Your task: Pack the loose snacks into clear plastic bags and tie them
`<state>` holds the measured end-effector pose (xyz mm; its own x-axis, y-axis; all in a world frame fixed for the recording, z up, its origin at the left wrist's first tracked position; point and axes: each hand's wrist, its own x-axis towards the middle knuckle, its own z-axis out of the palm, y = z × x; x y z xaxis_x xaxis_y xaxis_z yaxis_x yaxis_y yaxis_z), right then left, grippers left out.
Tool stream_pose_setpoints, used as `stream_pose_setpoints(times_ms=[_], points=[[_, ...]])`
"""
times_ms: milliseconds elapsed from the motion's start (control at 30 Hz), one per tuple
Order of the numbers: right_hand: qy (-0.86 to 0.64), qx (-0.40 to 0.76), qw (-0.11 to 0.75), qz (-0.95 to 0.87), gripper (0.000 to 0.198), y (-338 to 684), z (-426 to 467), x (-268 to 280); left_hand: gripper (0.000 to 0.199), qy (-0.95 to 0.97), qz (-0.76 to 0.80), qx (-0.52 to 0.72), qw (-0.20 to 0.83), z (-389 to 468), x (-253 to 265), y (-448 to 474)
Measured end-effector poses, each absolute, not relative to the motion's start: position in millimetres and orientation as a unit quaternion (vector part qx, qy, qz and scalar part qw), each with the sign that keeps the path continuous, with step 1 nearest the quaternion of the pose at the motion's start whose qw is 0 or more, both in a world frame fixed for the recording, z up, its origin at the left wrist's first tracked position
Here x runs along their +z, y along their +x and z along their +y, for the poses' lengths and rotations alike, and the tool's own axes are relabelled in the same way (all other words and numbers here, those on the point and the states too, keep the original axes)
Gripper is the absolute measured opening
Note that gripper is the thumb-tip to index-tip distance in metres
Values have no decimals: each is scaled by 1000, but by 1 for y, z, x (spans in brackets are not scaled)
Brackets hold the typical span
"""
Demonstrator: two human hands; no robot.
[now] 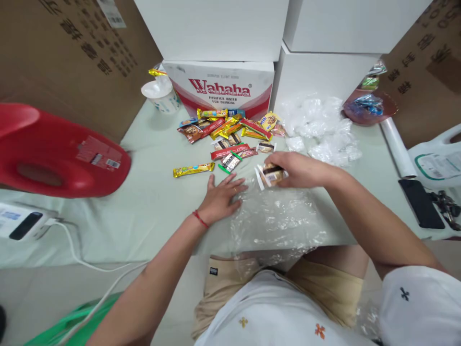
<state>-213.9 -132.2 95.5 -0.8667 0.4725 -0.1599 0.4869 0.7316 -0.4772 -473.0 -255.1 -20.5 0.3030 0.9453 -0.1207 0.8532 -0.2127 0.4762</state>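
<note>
My right hand (pixel 300 169) is closed on a small wrapped snack (pixel 271 176) with white crimped ends, held over a clear plastic bag (pixel 281 216). The bag lies flat and hangs past the table's front edge. Fingers spread, my left hand (pixel 223 196) rests on the table at the bag's left corner. Just beyond it lie a green-ended snack packet (pixel 230 162), a red snack bar (pixel 228 152) and a yellow snack stick (pixel 194 169). Farther back is a pile of mixed wrapped snacks (pixel 223 126).
Crumpled clear plastic bags (pixel 320 125) heap at the back right, near a pink bowl (pixel 370 108). A white roll (pixel 398 146) and a black phone (pixel 421 203) lie to the right. At left are a red jug (pixel 61 154), a paper cup (pixel 162 98) and a cabled white device (pixel 25 222). Boxes (pixel 219 84) wall the back.
</note>
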Motion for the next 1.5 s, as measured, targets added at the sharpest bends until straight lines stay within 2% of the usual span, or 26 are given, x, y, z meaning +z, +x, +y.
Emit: stream_pose_setpoints(times_ms=[233,333,433,533,600,700,767,900,967,1067,1233,1400,1500], points=[[281,-224,100,928,27,-205,-190,68,57,778,601,54,176,-235,-15,-482],[308,-192,129,923,31,-219,-199,48,58,765,626,90,121,-246,-9,-477],[334,-209,151,907,46,-223,-205,38,51,724,661,192,30,-273,-1,-467],[344,-255,102,898,70,-215,-197,41,39,695,660,286,-24,-311,-1,-454],[374,-240,32,895,67,-212,-177,46,30,706,635,312,-20,-334,-8,-447],[460,-157,-26,874,41,-222,-129,47,25,730,617,294,6,-356,-25,-446],[499,-115,-9,859,35,-238,-94,40,25,727,629,274,14,-362,-38,-450],[516,-109,60,848,57,-269,-45,19,29,720,641,265,29,-361,-52,-460],[514,-121,73,846,54,-272,-38,14,30,718,640,271,36,-360,-53,-462],[502,-134,47,853,44,-257,-50,22,32,713,644,272,50,-362,-52,-460],[365,-205,-36,907,46,-215,-123,51,32,707,647,278,64,-361,-53,-459],[303,-246,4,920,32,-212,-186,41,28,697,622,356,19,-364,-45,-459],[327,-243,11,913,50,-210,-201,32,39,703,597,388,-10,-381,-35,-455]])
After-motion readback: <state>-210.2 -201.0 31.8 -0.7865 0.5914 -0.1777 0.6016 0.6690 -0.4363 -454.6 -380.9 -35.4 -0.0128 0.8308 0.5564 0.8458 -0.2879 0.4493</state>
